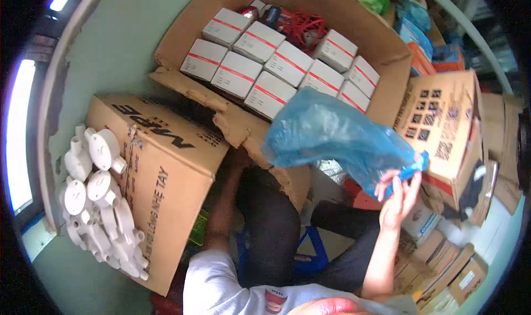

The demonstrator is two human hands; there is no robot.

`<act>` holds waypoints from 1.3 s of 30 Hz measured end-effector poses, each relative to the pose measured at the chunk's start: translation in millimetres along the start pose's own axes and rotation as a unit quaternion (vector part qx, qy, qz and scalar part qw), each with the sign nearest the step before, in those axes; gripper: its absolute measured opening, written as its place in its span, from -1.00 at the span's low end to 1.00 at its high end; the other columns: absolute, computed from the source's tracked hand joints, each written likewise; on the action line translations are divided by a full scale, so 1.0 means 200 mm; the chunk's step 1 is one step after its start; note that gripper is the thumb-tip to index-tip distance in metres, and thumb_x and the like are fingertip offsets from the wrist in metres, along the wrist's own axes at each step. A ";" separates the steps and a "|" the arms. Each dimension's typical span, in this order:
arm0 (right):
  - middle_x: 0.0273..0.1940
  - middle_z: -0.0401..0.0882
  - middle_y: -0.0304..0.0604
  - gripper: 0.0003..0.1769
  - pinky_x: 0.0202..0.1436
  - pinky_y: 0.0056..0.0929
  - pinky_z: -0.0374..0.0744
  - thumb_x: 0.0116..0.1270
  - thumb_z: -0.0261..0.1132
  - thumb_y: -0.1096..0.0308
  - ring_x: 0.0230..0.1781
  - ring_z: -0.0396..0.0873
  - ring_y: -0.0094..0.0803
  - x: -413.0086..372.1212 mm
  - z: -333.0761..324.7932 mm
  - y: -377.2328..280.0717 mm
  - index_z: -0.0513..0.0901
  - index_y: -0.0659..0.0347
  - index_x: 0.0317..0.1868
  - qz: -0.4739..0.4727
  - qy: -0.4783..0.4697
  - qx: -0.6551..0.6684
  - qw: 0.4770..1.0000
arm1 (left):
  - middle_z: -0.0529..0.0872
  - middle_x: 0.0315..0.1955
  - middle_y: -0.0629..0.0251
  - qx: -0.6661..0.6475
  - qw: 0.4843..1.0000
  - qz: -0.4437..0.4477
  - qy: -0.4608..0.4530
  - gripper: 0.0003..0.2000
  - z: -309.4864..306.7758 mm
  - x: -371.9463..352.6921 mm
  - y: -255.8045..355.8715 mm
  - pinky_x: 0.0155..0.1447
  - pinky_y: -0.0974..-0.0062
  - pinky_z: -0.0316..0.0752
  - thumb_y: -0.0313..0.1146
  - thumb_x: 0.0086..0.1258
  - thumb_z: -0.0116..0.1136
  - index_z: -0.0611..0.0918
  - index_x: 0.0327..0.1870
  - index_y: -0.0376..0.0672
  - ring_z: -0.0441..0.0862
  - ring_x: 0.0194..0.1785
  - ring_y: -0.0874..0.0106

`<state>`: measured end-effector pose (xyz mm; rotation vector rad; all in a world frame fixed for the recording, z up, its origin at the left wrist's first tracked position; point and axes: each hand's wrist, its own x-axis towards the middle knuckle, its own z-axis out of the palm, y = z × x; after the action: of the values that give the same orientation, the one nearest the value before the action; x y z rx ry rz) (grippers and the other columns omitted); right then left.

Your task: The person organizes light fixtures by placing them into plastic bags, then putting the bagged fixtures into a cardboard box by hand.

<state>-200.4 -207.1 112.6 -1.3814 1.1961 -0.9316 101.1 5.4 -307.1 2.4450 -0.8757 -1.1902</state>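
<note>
Bagging in hand: right fingers clamped on translucent blue plastic bag | any shift wants a firm pinch | left fingers obscured, can't tell

The right hand is raised, its fingers curled in a grip. The left arm reaches forward, the left hand shadowed, its pose unclear.
</note>
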 end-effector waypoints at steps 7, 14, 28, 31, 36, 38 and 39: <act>-0.16 0.69 -0.03 -0.33 -0.24 -0.47 0.63 0.71 0.11 0.42 -0.46 0.54 -0.53 -0.09 -0.10 -0.20 0.14 0.17 0.72 -0.059 -0.040 0.080 0.994 | 0.79 -0.16 -0.29 -0.122 0.977 -0.168 0.058 -0.34 -0.15 -0.52 0.05 0.04 -0.01 0.61 0.22 0.59 0.10 0.78 -0.10 -0.40 0.78 -0.05 -0.18; -0.17 0.70 -0.06 -0.31 -0.25 -0.56 0.58 0.65 0.12 0.54 -0.40 0.52 -0.57 -0.24 -0.26 -0.28 0.15 0.23 0.70 -0.101 -0.132 0.117 0.979 | 0.82 -0.24 0.16 -0.346 0.892 0.003 0.291 -0.69 -0.47 -1.44 0.55 0.06 0.29 0.58 -0.19 0.53 0.32 0.73 -0.11 -0.36 0.73 -0.10 0.40; -0.14 0.74 -0.12 -0.17 -0.24 -0.54 0.63 0.54 0.13 0.62 -0.37 0.56 -0.59 -0.32 -0.30 -0.12 0.14 0.06 0.76 -0.127 -0.178 0.073 0.973 | 0.79 -0.13 -0.01 -0.024 0.878 0.437 0.196 -0.65 -0.61 -1.06 1.79 0.03 0.01 0.65 -0.21 0.23 0.49 0.71 -0.07 -0.21 0.76 -0.03 -0.09; -0.15 0.73 -0.13 -0.19 -0.24 -0.53 0.63 0.54 0.13 0.62 -0.36 0.59 -0.56 -0.32 -0.32 -0.13 0.14 0.15 0.75 -0.147 -0.157 0.078 0.973 | 0.79 -0.03 -0.03 0.001 0.893 0.408 0.188 -0.60 -0.56 -1.14 1.71 0.13 0.03 0.65 -0.22 0.27 0.47 0.72 0.09 -0.19 0.75 0.09 -0.07; -0.06 0.73 -0.03 -0.22 0.01 -0.38 0.69 0.57 0.11 0.59 -0.22 0.66 -0.45 -0.35 -0.39 -0.07 0.08 0.23 0.73 -0.135 -0.141 0.106 0.975 | 0.81 0.00 0.12 -0.113 0.885 0.368 0.263 -0.73 -0.82 -1.66 1.30 0.24 0.17 0.64 -0.29 0.38 0.38 0.77 0.03 -0.17 0.75 0.11 0.06; 0.06 0.73 0.04 -0.22 0.23 -0.27 0.65 0.58 0.10 0.59 -0.02 0.70 -0.34 -0.38 -0.43 -0.06 0.05 0.28 0.73 -0.112 -0.135 0.096 0.980 | 0.81 -0.05 0.12 -0.085 0.864 0.321 0.377 -0.79 -0.97 -1.85 1.03 0.26 0.19 0.63 -0.37 0.35 0.40 0.78 -0.04 -0.17 0.75 0.09 0.08; 0.12 0.71 0.08 -0.22 0.31 -0.23 0.61 0.59 0.09 0.59 0.08 0.69 -0.28 -0.39 -0.44 -0.07 0.03 0.30 0.73 -0.117 -0.132 0.087 0.980 | 0.80 -0.03 0.12 -0.051 0.851 0.297 0.430 -0.78 -1.06 -1.92 0.89 0.28 0.17 0.61 -0.39 0.32 0.41 0.78 -0.04 -0.16 0.73 0.12 0.08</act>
<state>-299.1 -150.9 145.6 -1.4719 0.7459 -0.9553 13.7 107.4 146.8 2.0112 -1.0734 0.1006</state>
